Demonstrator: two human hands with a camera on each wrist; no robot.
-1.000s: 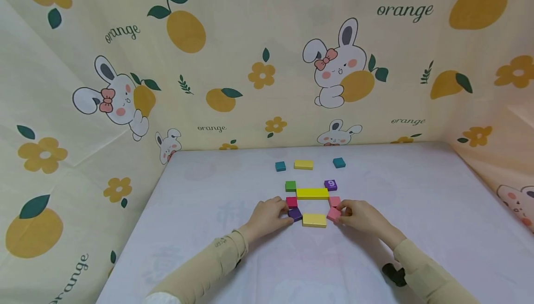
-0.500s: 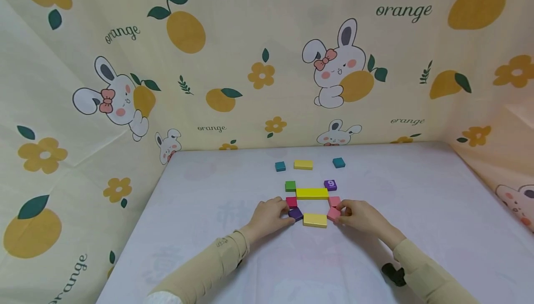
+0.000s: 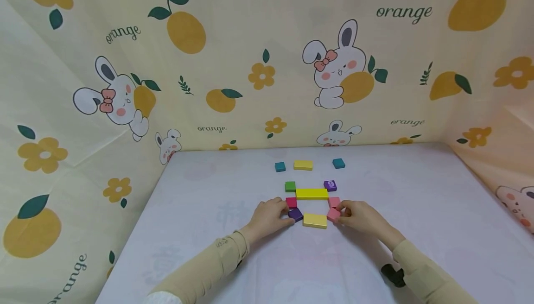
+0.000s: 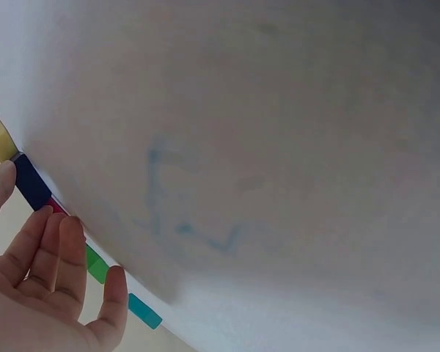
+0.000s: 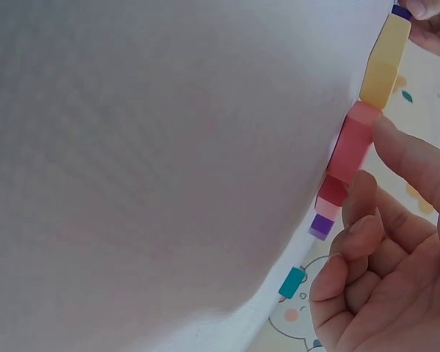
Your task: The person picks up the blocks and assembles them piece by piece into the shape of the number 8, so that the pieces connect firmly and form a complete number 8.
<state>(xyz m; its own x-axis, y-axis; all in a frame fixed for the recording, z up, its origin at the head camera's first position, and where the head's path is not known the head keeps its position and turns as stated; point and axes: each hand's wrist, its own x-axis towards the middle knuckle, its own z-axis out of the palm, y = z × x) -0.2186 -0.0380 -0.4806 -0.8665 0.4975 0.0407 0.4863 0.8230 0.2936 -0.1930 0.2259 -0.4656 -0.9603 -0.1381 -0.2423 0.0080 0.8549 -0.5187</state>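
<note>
In the head view, the left hand (image 3: 269, 218) pinches a dark purple block (image 3: 295, 215) set at a slant, its fingertips beside a red block (image 3: 291, 203). Thumb and fingers of the right hand (image 3: 362, 218) hold a slanted pink block (image 3: 333, 214), below another pink block (image 3: 334, 202). Between the two held blocks lies a pale yellow block (image 3: 314, 221). The left wrist view has the thumb on one end of the dark block (image 4: 31, 181). In the right wrist view, the thumb touches the pink block (image 5: 354, 141) near the yellow one (image 5: 386, 62).
A long yellow block (image 3: 312, 194) lies between the upper ends of the two sides, with a green block (image 3: 290, 186) and a purple block marked 9 (image 3: 330, 185) behind. Farther back are two teal blocks (image 3: 280, 167) and a yellow block (image 3: 303, 165). Patterned cloth (image 3: 250, 26) hangs behind the table.
Since the earliest frame, the left hand, the dark purple block and the near yellow block have shifted very slightly right. The right hand keeps its hold on the pink block.
</note>
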